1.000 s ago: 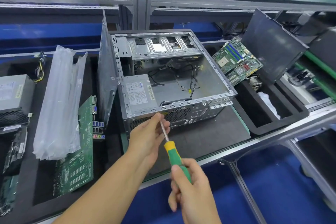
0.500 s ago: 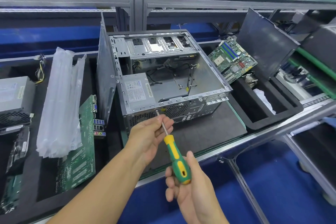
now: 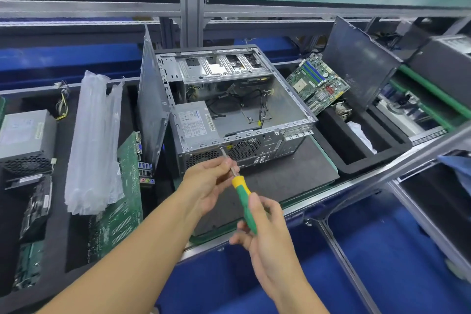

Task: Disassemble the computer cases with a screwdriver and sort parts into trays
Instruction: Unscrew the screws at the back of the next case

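Nearest me, my right hand (image 3: 265, 234) has its fingers curled round the handle of the green-and-yellow, plastic-handled screwdriver (image 3: 243, 201). Just beyond it, my left hand (image 3: 211, 181) pinches the bare steel shaft between fingertips and thumb to steady it. The tip rests against the perforated rear panel of the open grey steel computer case (image 3: 270, 146), just under its top edge and beside the boxy grey power supply (image 3: 195, 123) mounted inside. I take this to be a power-supply mounting screw, though I cannot tell if the blade is seated. Next I need square pressure, a steady turn, and my left fingers ready to catch the screw. Farther right, a green motherboard (image 3: 317, 83) leans in the black foam tray (image 3: 356, 168).
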